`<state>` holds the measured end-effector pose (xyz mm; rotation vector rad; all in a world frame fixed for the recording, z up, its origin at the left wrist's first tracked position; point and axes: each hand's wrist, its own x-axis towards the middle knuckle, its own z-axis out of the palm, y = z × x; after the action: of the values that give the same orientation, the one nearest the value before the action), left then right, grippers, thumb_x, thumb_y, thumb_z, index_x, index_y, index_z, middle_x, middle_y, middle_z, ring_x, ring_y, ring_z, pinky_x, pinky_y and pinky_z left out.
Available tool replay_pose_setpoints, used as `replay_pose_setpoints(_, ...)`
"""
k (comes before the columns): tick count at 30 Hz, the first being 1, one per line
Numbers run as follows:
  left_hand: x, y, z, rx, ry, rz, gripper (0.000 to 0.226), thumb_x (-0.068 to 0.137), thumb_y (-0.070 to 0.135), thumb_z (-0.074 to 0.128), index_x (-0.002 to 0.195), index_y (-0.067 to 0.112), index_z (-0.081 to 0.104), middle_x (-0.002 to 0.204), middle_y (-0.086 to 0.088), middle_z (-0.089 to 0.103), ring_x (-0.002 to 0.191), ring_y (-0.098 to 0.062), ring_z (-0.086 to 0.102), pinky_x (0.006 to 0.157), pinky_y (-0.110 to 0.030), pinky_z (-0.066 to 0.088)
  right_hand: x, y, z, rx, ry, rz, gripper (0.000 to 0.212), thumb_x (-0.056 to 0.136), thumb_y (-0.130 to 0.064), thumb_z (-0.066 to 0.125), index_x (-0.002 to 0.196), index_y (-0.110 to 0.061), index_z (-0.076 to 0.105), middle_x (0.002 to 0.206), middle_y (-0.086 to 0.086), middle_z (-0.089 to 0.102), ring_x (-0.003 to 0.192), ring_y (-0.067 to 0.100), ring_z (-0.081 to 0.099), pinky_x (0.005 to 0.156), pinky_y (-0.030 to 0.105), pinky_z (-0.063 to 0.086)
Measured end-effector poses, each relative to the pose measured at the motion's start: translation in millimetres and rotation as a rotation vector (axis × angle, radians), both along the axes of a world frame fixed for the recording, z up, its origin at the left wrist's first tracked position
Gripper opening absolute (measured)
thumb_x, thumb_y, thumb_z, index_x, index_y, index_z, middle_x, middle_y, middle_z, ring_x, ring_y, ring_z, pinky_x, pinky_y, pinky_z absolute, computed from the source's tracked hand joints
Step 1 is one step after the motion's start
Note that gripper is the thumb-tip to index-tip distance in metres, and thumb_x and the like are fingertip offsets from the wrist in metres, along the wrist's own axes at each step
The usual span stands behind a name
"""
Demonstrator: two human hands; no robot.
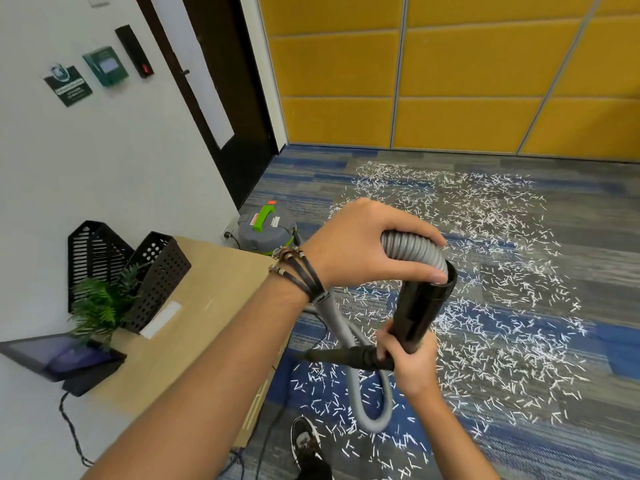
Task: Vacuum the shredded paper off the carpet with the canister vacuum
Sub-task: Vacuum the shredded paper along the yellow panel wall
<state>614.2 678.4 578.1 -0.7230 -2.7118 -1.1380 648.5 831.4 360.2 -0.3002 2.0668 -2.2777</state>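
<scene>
Shredded paper (pixel 485 306) lies scattered across the carpet (pixel 606 271) ahead of me. My left hand (pixel 360 244) curls round the grey ribbed hose (pixel 408 247), and my right hand (pixel 412 365) grips its black tube (pixel 422 306). Over by the wall sits the canister vacuum (pixel 265 232).

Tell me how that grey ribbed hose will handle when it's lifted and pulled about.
The grey hose is probably floppy: it sags into a loop below the left hand that grips it. Its ribs should give a non-slip hold. One hand holds it up, so it is likely light.
</scene>
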Motion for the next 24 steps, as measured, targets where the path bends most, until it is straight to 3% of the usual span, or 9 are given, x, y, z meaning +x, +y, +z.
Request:
replay_pose_setpoints(5, 4, 1, -7, -0.002, -0.005, 0.020, 0.037, 0.082, 0.041, 0.088, 0.114, 0.025, 0.082, 0.101, 0.012, 0.080, 0.093, -0.004, 0.073, 0.086, -0.031, 0.059, -14, 4, -11, 0.046, 0.026, -0.099, 0.028, 0.074, -0.037, 0.076, 0.063, -0.015, 0.063, 0.055, 0.003, 0.060, 0.053, 0.025, 0.058, 0.059, 0.036, 0.051)
replay_pose_setpoints(9, 4, 1, -15, -0.027, -0.014, 0.065, 0.037, 0.082, 0.046, 0.085, 0.114, 0.028, 0.081, 0.102, 0.013, 0.079, 0.093, -0.005, 0.073, 0.087, -0.035, 0.058, -25, -1, -19, 0.085, 0.014, -0.149, 0.037, 0.073, -0.043, 0.077, 0.066, -0.009, 0.063, 0.058, 0.009, 0.061, 0.055, 0.029, 0.058, 0.059, 0.044, 0.053)
replay_pose_setpoints(12, 4, 2, -18, -0.047, -0.031, 0.078, 0.038, 0.082, 0.049, 0.083, 0.114, 0.028, 0.081, 0.102, 0.013, 0.079, 0.093, -0.006, 0.072, 0.088, -0.038, 0.058, -28, -2, -25, 0.107, 0.017, -0.171, 0.032, 0.073, -0.042, 0.077, 0.063, -0.014, 0.065, 0.057, 0.008, 0.061, 0.054, 0.029, 0.059, 0.059, 0.048, 0.053)
replay_pose_setpoints(14, 5, 3, -17, -0.049, -0.030, 0.074, 0.039, 0.082, 0.050, 0.081, 0.115, 0.029, 0.081, 0.102, 0.012, 0.079, 0.093, -0.007, 0.073, 0.087, -0.040, 0.059, -25, -1, -25, 0.108, 0.031, -0.187, 0.030, 0.075, -0.041, 0.079, 0.061, -0.019, 0.064, 0.056, 0.005, 0.061, 0.053, 0.028, 0.059, 0.059, 0.047, 0.053)
replay_pose_setpoints(19, 5, 4, -9, -0.021, 0.014, 0.018, 0.039, 0.082, 0.047, 0.083, 0.115, 0.028, 0.080, 0.103, 0.011, 0.080, 0.095, -0.008, 0.074, 0.087, -0.039, 0.060, -19, -2, -19, 0.042, 0.046, -0.213, 0.031, 0.074, -0.040, 0.078, 0.065, -0.013, 0.066, 0.059, 0.006, 0.065, 0.057, 0.029, 0.063, 0.061, 0.040, 0.056)
replay_pose_setpoints(24, 0, -5, -22, -0.025, -0.013, 0.013, 0.039, 0.082, 0.044, 0.084, 0.116, 0.024, 0.081, 0.108, 0.009, 0.080, 0.099, -0.009, 0.074, 0.091, -0.041, 0.059, -24, -11, -22, 0.095, 0.056, -0.187, 0.035, 0.077, -0.042, 0.075, 0.064, -0.011, 0.063, 0.058, 0.010, 0.062, 0.055, 0.029, 0.061, 0.058, 0.041, 0.054)
